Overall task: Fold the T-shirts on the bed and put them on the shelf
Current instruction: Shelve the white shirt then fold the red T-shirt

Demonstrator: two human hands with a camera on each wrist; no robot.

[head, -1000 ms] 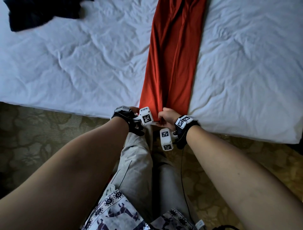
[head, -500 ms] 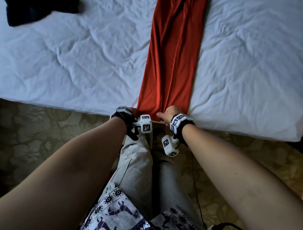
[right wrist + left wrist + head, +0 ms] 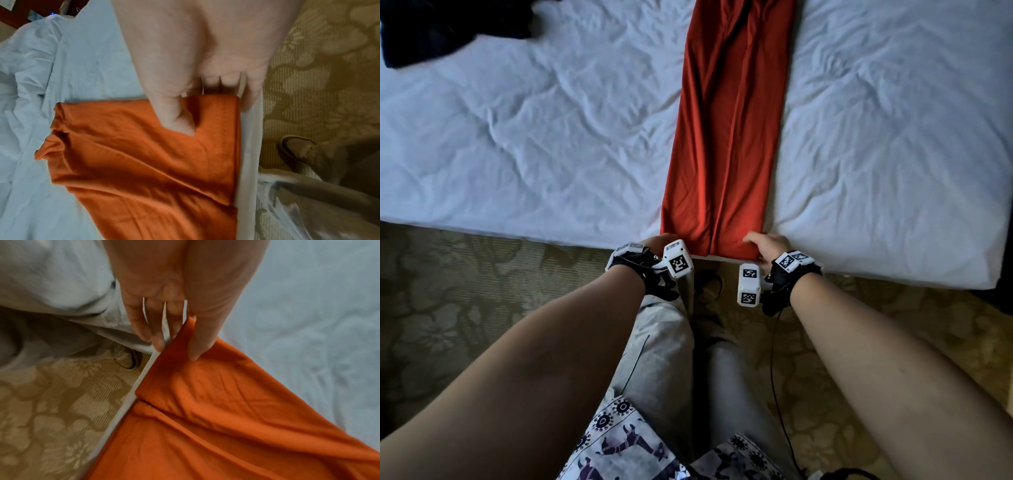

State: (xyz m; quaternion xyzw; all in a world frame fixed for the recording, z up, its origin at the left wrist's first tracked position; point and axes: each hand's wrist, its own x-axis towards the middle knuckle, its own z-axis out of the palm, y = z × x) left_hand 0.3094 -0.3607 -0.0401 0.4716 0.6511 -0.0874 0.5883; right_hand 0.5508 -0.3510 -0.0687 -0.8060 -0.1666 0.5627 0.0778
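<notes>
Both hands [image 3: 768,245] pinch the red T-shirt's [image 3: 726,137] near corners at the bed [image 3: 534,137] edge.

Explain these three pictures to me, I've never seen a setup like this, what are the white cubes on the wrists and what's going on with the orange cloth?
No machine here: a person works with bare hands. The white cubes with black patterns are marker blocks strapped to the wrists, beside small cameras. The big picture comes from a camera on the person's head, looking down at the bed. The other two look along each hand from the wrist.

On the white sheet lies an orange T-shirt, folded into a long strip, and a dark garment at the far left corner. The left hand pinches one near corner of the strip between thumb and fingers. The right hand pinches the other near corner, thumb on top. The next fold is probably lengthwise.
</notes>
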